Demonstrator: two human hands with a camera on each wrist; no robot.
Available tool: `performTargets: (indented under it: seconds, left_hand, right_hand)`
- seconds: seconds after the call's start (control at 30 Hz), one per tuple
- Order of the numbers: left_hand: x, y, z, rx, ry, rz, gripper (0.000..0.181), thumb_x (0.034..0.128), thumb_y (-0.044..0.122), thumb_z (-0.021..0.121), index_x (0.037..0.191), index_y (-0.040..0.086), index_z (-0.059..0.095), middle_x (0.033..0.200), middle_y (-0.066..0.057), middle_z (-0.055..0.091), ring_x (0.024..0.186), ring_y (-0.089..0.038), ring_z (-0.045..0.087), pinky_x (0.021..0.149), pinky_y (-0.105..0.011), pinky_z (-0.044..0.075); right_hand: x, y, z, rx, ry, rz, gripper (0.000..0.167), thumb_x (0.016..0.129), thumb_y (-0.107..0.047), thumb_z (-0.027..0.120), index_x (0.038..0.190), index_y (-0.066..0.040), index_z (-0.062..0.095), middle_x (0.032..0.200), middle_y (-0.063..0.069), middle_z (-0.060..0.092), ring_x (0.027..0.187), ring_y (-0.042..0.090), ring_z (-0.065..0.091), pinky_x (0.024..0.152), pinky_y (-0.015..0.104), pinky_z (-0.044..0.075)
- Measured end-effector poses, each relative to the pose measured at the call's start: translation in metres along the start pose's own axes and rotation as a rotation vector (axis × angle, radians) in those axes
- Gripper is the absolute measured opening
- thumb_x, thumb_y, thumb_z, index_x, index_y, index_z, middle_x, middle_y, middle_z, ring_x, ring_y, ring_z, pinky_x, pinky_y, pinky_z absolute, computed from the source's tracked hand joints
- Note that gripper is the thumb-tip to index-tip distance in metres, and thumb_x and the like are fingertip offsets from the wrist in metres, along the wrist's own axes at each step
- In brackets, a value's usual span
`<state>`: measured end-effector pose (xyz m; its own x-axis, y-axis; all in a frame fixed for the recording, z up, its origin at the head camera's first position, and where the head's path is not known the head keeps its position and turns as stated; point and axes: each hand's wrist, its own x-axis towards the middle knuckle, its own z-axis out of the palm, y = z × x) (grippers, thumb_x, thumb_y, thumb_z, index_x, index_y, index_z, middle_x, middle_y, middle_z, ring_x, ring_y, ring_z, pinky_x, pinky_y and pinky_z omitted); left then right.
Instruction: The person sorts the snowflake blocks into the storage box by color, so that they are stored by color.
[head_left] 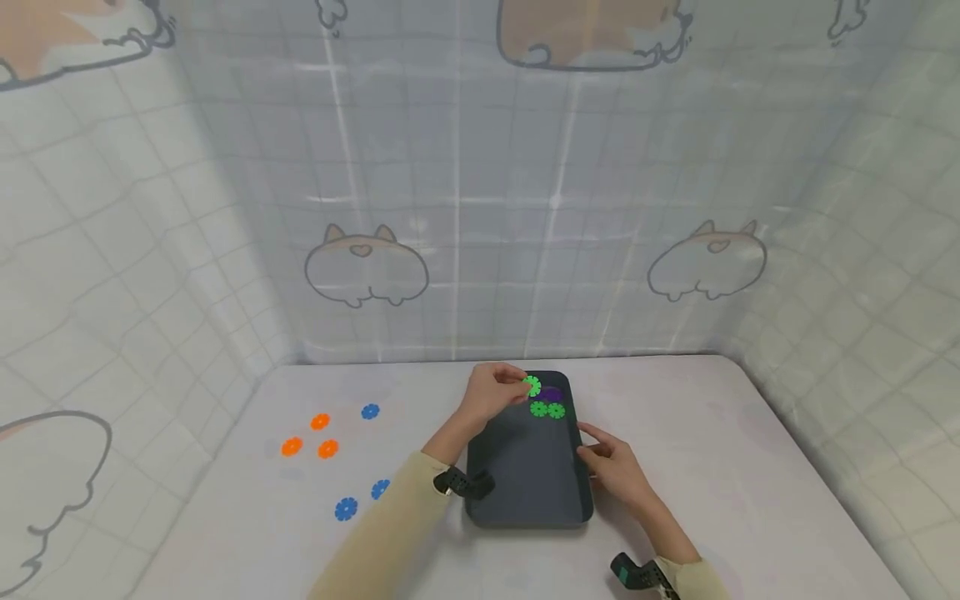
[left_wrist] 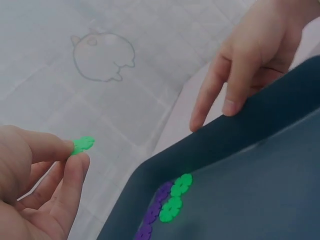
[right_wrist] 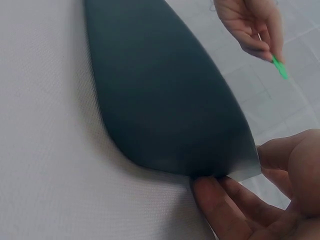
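My left hand (head_left: 495, 390) pinches a green flower-shaped disc (left_wrist: 84, 144) between thumb and fingertips, above the far end of the dark tray (head_left: 525, 483). Inside that end, two green discs (head_left: 557, 411) lie side by side, close to a row of purple discs (left_wrist: 152, 212). The held disc partly covers this row in the head view. At the tray's right side, my right hand (head_left: 618, 473) holds the rim, its thumb and fingers against the wall. Only the tray's outer side shows in the right wrist view.
Left of the tray, orange discs (head_left: 327, 449) and blue discs (head_left: 346, 509) lie scattered on the white table (head_left: 720, 467). My left sleeve partly covers one blue disc. A patterned curtain (head_left: 480, 275) hangs behind the table and along both sides.
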<state>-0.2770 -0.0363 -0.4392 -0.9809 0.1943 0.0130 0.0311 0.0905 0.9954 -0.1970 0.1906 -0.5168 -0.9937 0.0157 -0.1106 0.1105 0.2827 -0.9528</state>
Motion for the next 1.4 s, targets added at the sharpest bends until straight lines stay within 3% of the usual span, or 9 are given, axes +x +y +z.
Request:
performTargets:
  seconds: [0.23, 0.47, 0.8, 1.4]
  left_hand:
    - [0.021, -0.001, 0.006, 0.011, -0.002, -0.093, 0.019, 0.0866, 0.007, 0.073, 0.103, -0.001, 0.069, 0.092, -0.012, 0.067, 0.079, -0.019, 0.069, 0.079, -0.038, 0.057]
    - [0.034, -0.011, 0.007, 0.039, -0.018, -0.105, 0.018, 0.0876, 0.002, 0.07, 0.104, -0.005, 0.069, 0.095, -0.013, 0.066, 0.079, -0.019, 0.069, 0.085, -0.044, 0.054]
    - [0.038, -0.031, 0.007, 0.021, 0.063, -0.134, 0.018, 0.0869, 0.0, 0.069, 0.104, -0.005, 0.069, 0.1, -0.015, 0.064, 0.08, -0.02, 0.069, 0.075, -0.033, 0.057]
    - [0.033, -0.053, 0.013, 0.092, 0.094, -0.15, 0.016, 0.0858, -0.001, 0.07, 0.102, -0.005, 0.07, 0.094, -0.013, 0.067, 0.078, -0.021, 0.07, 0.07, -0.03, 0.058]
  right_hand:
    - [0.0, 0.002, 0.001, 0.008, 0.002, 0.002, 0.045, 0.095, -0.011, 0.063, 0.139, -0.015, 0.055, 0.103, 0.014, 0.067, 0.078, 0.024, 0.067, 0.063, 0.037, 0.056]
    - [0.0, 0.002, 0.0, 0.012, 0.0, 0.007, 0.045, 0.095, -0.011, 0.063, 0.14, -0.014, 0.054, 0.101, 0.014, 0.067, 0.078, 0.024, 0.067, 0.063, 0.037, 0.057]
    - [0.002, 0.004, 0.0, 0.011, 0.005, 0.021, 0.046, 0.095, -0.01, 0.062, 0.14, -0.017, 0.054, 0.102, 0.013, 0.067, 0.078, 0.024, 0.067, 0.064, 0.037, 0.056]
    - [0.001, 0.004, -0.001, 0.027, -0.004, 0.018, 0.046, 0.095, -0.011, 0.061, 0.14, -0.017, 0.054, 0.102, 0.014, 0.067, 0.079, 0.025, 0.067, 0.063, 0.037, 0.056]
